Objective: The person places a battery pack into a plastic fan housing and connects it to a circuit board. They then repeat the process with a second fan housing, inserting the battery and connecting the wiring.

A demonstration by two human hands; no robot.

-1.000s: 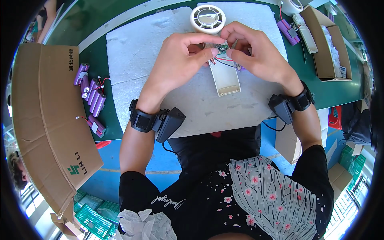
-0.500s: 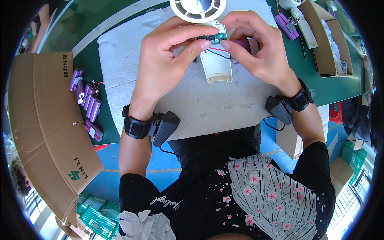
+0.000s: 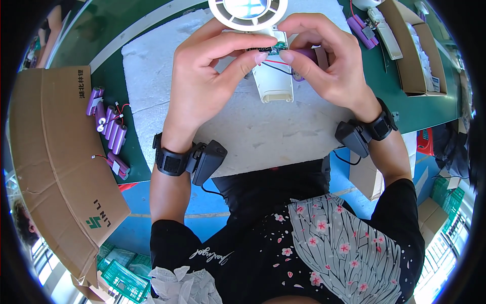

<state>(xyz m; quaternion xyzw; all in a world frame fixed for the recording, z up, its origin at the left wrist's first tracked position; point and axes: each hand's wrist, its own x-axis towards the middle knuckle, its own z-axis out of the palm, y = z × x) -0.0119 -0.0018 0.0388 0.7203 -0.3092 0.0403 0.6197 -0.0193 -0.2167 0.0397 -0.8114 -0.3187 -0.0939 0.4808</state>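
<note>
Here we had both hands raised together over the white foam mat. Our left hand was curled, its thumb and forefinger pinched on the small green circuit board at the top of the white plastic fan handle. Our right hand was likewise closed, thumb tip meeting the left thumb at the board, with a purple cylindrical battery cell tucked under its fingers. Red and black wires ran from the board toward that cell, between the two thumbs. The handle lay just below our fingertips, its open side up, and the round white fan head sat directly above the hands, touching the handle's top. Each wrist wore a black band with a small black device.

Well to the left of our left hand, a row of purple battery cells with wires lay on the green tabletop beside a flattened cardboard sheet. Beyond our right hand stood an open cardboard box, with more purple cells near it.
</note>
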